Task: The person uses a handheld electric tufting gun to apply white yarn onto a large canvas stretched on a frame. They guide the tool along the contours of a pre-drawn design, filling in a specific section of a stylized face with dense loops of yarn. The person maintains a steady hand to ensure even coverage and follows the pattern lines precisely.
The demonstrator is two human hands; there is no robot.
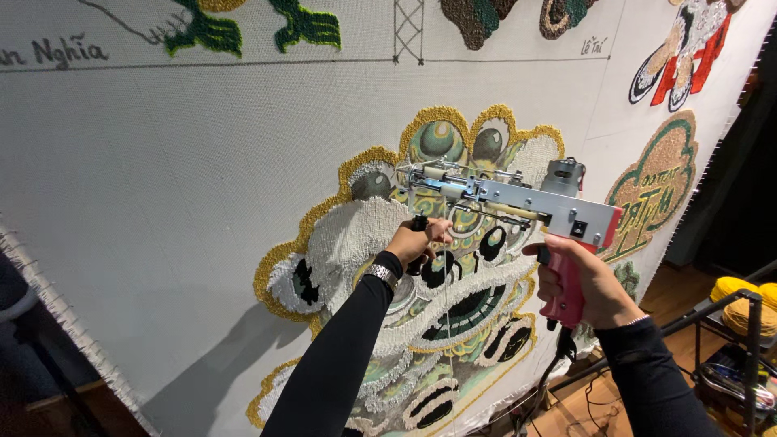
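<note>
Grey metal tufting gun w/ pink grip, held level, needle end against the tufted cloth.

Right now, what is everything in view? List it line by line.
tufting gun: one, grey metal body with pink handle, held against the cloth at centre
backing cloth: one, off-white, stretched upright, fills most of the view
lion-head design: one, white, yellow, green and black yarn, centre of the cloth
smaller tufted designs: several, green, tan, red and white, along the top and right edge
yarn cones: at least two, yellow, on a dark rack at lower right
cables: some, dark, on the wooden floor below
left hand: grips the gun's black front handle, wristwatch, black sleeve
right hand: grips the pink handle, black sleeve
</note>
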